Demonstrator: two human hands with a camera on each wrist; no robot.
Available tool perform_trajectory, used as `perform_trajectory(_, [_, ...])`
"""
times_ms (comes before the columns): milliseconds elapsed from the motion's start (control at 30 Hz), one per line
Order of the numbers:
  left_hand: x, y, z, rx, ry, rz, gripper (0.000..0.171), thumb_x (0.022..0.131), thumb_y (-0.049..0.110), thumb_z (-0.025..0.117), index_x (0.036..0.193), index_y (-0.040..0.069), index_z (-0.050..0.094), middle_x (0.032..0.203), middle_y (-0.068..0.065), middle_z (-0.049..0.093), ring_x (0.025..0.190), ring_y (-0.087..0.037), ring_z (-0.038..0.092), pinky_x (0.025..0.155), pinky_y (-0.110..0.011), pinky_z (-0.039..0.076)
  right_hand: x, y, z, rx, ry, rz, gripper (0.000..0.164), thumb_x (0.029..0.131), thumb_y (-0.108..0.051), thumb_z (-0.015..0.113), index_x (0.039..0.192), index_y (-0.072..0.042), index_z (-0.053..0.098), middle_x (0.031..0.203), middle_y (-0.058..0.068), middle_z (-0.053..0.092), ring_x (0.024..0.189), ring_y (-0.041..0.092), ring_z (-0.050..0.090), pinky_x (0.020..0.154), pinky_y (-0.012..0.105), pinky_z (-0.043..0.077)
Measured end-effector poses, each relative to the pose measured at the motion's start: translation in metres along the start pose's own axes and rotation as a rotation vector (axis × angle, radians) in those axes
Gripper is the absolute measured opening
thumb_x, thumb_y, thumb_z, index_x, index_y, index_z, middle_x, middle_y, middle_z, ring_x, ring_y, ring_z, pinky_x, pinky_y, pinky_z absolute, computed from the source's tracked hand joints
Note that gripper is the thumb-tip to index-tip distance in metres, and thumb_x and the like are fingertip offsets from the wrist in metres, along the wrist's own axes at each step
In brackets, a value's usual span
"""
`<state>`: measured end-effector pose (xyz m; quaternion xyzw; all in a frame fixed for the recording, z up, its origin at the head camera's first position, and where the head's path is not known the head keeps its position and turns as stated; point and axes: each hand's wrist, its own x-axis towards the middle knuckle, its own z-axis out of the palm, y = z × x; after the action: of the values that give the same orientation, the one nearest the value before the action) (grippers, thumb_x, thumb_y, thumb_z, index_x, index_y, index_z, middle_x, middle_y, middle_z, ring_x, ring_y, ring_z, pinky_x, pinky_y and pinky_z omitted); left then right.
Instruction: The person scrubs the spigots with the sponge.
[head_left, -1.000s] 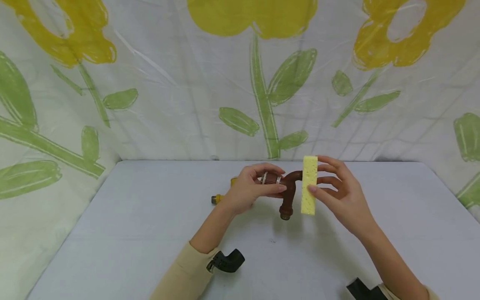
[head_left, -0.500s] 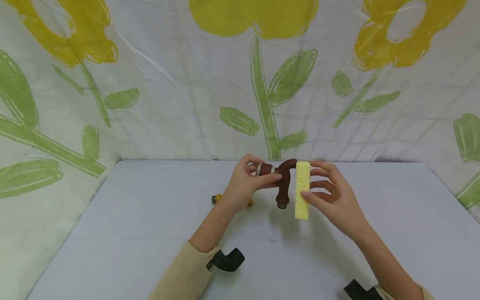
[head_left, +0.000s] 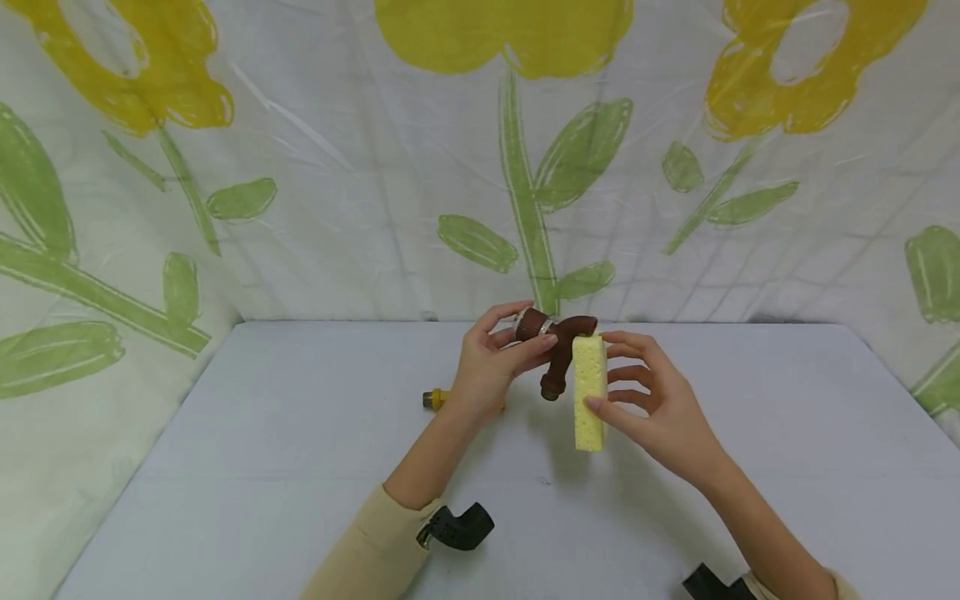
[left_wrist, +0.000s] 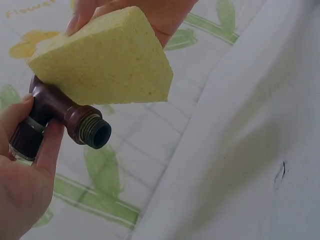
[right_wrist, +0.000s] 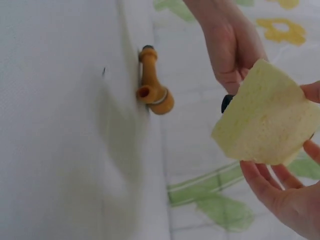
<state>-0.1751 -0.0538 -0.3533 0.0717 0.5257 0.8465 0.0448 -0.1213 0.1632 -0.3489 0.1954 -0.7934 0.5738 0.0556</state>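
My left hand [head_left: 487,367] grips a dark brown faucet [head_left: 561,350] by its ribbed knob, holding it up over the table. The faucet's threaded end [left_wrist: 95,131] points toward the camera in the left wrist view. A pale yellow sponge [head_left: 589,396] is held by my right hand [head_left: 660,408], thumb on one face and fingers on the other. Its upper part overlaps the faucet's spout, and in the left wrist view the sponge lies right against the faucet body. From the right wrist, the sponge [right_wrist: 267,117] hides most of the faucet.
A second faucet, orange-yellow [right_wrist: 152,82], lies on the white table [head_left: 300,450] behind my left forearm, partly hidden in the head view. A cloth backdrop [head_left: 337,208] with painted flowers rises at the table's far edge. Black wrist mounts [head_left: 459,527] sit on my sleeves.
Both hands have shifted left. The faucet has risen and tilted, its threaded end swinging left, while the sponge has come down slightly and turned to show its side.
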Motion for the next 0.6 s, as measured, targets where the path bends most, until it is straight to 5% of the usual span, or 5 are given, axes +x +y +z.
perform_trajectory(600, [-0.0019, -0.0024, 0.0045, -0.02, -0.001, 0.041, 0.038, 0.092, -0.018, 0.069, 0.124, 0.001, 0.059, 0.093, -0.007, 0.066, 0.08, -0.017, 0.076, 0.081, -0.039, 0.066, -0.0006, 0.0, 0.0071, -0.004, 0.07, -0.082, 0.071, 0.086, 0.012, 0.079, 0.148, -0.007, 0.049, 0.138, 0.003, 0.053, 0.109, 0.014, 0.065, 0.089, 0.021, 0.06])
